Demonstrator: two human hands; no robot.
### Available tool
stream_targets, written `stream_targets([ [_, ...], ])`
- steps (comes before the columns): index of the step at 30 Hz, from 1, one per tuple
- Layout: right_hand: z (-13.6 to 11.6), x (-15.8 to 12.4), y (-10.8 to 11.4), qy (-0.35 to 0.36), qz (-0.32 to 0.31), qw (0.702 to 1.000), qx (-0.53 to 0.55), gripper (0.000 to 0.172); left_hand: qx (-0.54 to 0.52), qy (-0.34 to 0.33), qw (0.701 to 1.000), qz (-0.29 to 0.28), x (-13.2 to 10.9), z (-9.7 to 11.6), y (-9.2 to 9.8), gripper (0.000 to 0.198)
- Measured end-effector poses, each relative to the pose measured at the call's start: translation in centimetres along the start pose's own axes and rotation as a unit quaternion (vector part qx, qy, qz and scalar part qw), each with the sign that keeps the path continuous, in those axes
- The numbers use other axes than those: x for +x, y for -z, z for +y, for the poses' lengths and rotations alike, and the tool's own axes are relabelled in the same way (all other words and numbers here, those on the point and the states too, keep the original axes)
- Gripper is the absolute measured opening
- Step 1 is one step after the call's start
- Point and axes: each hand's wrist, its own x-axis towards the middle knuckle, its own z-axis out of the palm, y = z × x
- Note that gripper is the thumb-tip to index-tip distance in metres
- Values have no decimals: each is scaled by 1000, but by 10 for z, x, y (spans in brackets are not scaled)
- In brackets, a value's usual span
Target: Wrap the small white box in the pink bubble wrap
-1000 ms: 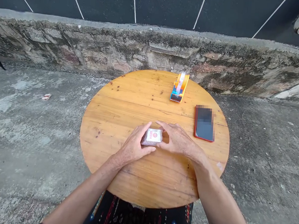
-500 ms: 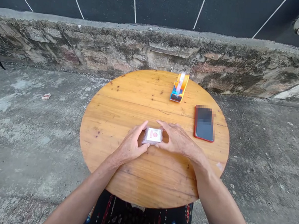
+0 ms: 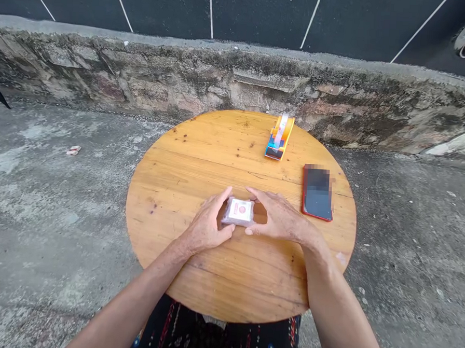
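A small package in clear wrap, with a white label and red print, lies on the round wooden table, between my two hands. Curved around its left side is my left hand, thumb and fingers apart at its edges. On the right, my right hand also has thumb and fingers spread, with a small gap between the palm and the package. Neither hand is closed on it.
An orange and blue tape dispenser stands near the table's far edge. A phone in a red case lies at the right. Behind the table runs a low stone wall.
My right hand has drawn slightly right, its thumb and fingers now a little off the package. My left hand has barely shifted.
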Motion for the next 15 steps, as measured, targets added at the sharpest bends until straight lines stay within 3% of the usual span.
stream_targets([
  [3, 7, -3, 7, -7, 14, 999, 40, 102, -13, -18, 1000, -8, -1, 0, 4, 90],
  [7, 12, -2, 16, -10, 90, 986, 139, 82, -45, -28, 999, 1, -3, 0, 11, 86],
  [12, 12, 5, 17, -14, 257, 931, 258, 44, -86, -31, 991, 102, -2, -9, 9, 75],
  [15, 5, -1, 18, -25, 345, 890, 296, 33, -96, -34, 982, 158, -1, -10, 13, 64],
])
